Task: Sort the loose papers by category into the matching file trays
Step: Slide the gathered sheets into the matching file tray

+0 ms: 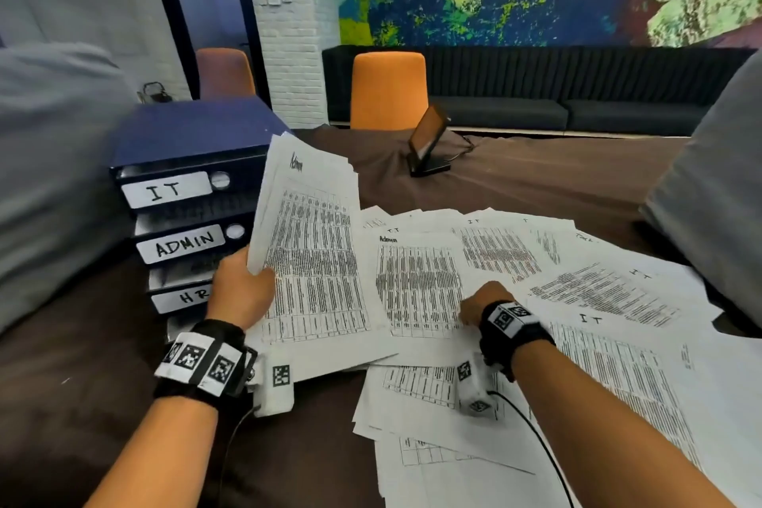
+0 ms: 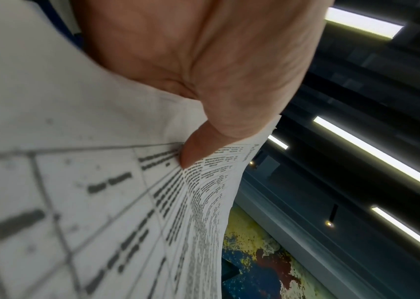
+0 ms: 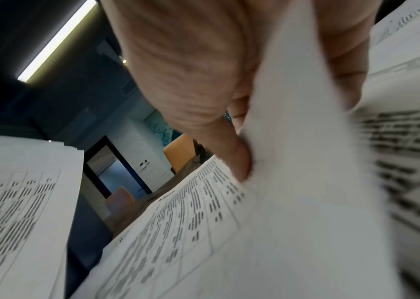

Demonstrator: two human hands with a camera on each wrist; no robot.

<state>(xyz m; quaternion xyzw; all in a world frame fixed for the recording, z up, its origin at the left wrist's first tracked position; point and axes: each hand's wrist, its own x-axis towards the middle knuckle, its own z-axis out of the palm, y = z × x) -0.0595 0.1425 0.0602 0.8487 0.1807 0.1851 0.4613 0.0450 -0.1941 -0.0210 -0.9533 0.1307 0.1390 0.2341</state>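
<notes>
Left hand [image 1: 241,293] gripping a sheaf of Admin sheets [image 1: 309,243] at its left edge — long axis running away, heading at the far end. Right hand [image 1: 486,303] pinching another Admin sheet [image 1: 416,285] among loose papers [image 1: 610,301] mid-desk, beside the file trays [image 1: 181,214].

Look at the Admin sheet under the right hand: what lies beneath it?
Beneath the Admin sheet, which the right hand pinches, more printed sheets poke out toward the person. Their headings are covered, so their categories cannot be read.
</notes>
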